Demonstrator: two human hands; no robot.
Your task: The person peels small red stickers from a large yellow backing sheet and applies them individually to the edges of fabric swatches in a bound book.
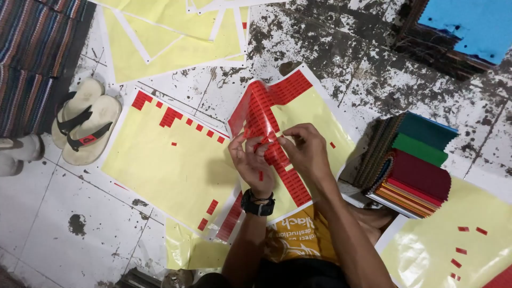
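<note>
Left hand (249, 162) and right hand (305, 152), both pinched shut, gripped a glossy red sticker strip (265, 140) at frame centre, above the yellow backing sheet (314, 114); fabric swatch stack (413, 165) at 3 o'clock

hands (277, 154) hide the red sticker strip (272, 152) pinched between fingertips.

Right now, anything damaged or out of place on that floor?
Yes. The floor is blotched with dark patches where its white coat has worn off. A pair of sandals lies right against the yellow sticker sheet. Both hands, left and right, pinch a red sticker strip.
</note>
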